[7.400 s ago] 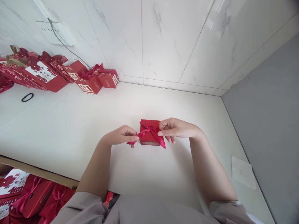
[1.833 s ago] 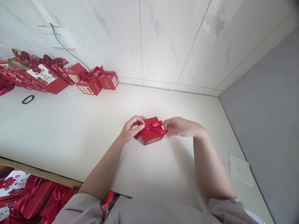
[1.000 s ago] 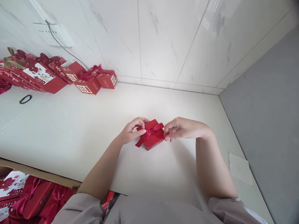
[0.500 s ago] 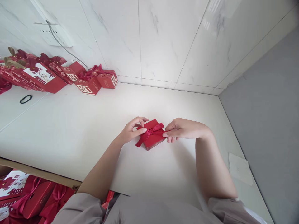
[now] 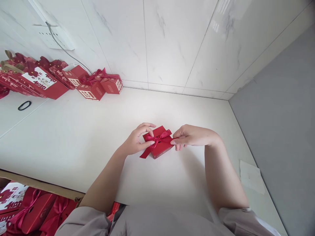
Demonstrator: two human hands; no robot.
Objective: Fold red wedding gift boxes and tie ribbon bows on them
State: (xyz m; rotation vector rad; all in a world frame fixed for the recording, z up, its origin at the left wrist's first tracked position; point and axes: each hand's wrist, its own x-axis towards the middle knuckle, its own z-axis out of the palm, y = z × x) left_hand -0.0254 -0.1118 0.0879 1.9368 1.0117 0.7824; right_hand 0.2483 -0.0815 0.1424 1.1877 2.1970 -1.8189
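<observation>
A small red gift box [image 5: 162, 151] lies on the white table in front of me, with a dark red satin ribbon [image 5: 160, 138] tied in a bow across its top. My left hand [image 5: 141, 137] is at the box's left side, its thumb and index finger closed on the bow near the knot. At the right corner, my right hand [image 5: 185, 136] pinches a ribbon end between thumb and bent fingers. One ribbon tail hangs past the box's lower left edge, free of both hands.
Red gift boxes [image 5: 92, 91] and red gift bags [image 5: 43, 82] stand along the tiled wall at the back left. A black ring-shaped band [image 5: 24, 105] lies near them. At the lower left, a carton [image 5: 41, 186] holds more ribboned red boxes. A white paper [image 5: 251, 177] lies at the right.
My left thumb and index finger have come closer together over the bow's left part. My right hand keeps its pinch on the ribbon end. The view has shifted slightly.
</observation>
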